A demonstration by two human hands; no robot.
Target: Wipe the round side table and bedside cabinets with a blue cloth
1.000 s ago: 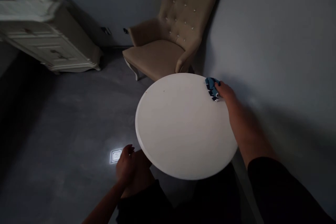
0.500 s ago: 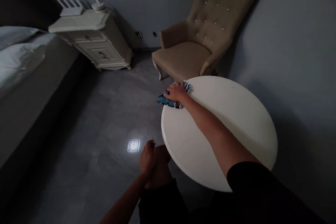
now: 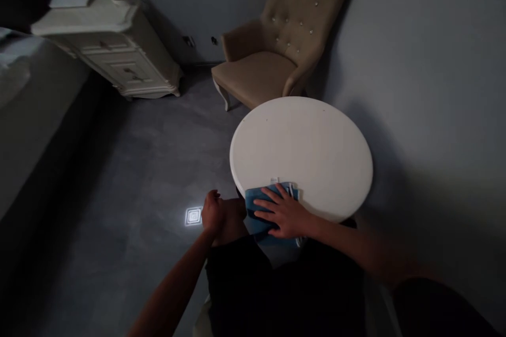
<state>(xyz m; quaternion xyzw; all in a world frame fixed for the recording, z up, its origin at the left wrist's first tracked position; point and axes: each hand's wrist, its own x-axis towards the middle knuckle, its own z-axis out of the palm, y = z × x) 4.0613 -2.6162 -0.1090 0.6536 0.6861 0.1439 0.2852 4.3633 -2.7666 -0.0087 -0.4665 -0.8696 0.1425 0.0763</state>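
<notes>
One blue cloth [image 3: 253, 196] flat under right hand [image 3: 288, 216], apart from left hand [image 3: 213, 214]

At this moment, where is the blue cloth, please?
In the head view, the blue cloth lies under the spread right hand, at the near left edge of the white round table, partly overhanging it.

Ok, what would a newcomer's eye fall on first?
Probably the round white table against the dark floor, with the right hand spread on a blue cloth at its near edge. Next, the bright square on the floor beside the left hand, and the tan armchair beyond the table.
</notes>
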